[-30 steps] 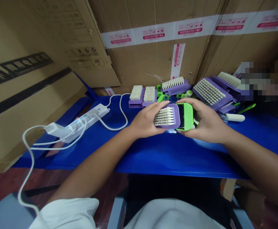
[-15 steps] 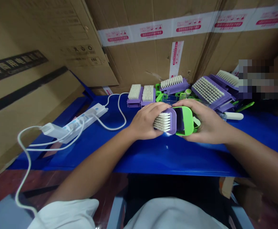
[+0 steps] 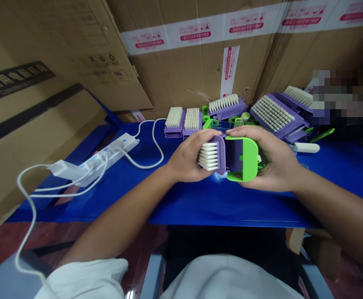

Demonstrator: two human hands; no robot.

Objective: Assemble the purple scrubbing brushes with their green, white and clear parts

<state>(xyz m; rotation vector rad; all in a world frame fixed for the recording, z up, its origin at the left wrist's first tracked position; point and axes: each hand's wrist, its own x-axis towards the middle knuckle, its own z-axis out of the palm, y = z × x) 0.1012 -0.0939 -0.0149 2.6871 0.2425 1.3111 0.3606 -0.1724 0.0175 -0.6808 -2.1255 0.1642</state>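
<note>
My left hand (image 3: 189, 158) is wrapped round a purple brush head (image 3: 221, 155) whose white bristles point left. In my right hand (image 3: 274, 160) is a bright green plastic bracket (image 3: 249, 160), its two arms reaching toward the brush head. The two parts meet or nearly meet in front of my chest; whether they are joined I cannot tell. Some of the green part is hidden behind my right fingers. Just beyond my hands stand two more purple brush heads (image 3: 174, 132) with bristles up.
A white power strip (image 3: 106, 155) with cables lies on the blue table (image 3: 184, 207) at left. More purple brush heads (image 3: 273, 114) and green parts are piled at the back right, beside a white handle (image 3: 307, 148). Cardboard boxes (image 3: 181, 74) wall the back.
The green bracket has turned so that its open side and arms show more, and it sits slightly further right. The brush head has shifted slightly left in my left hand.
</note>
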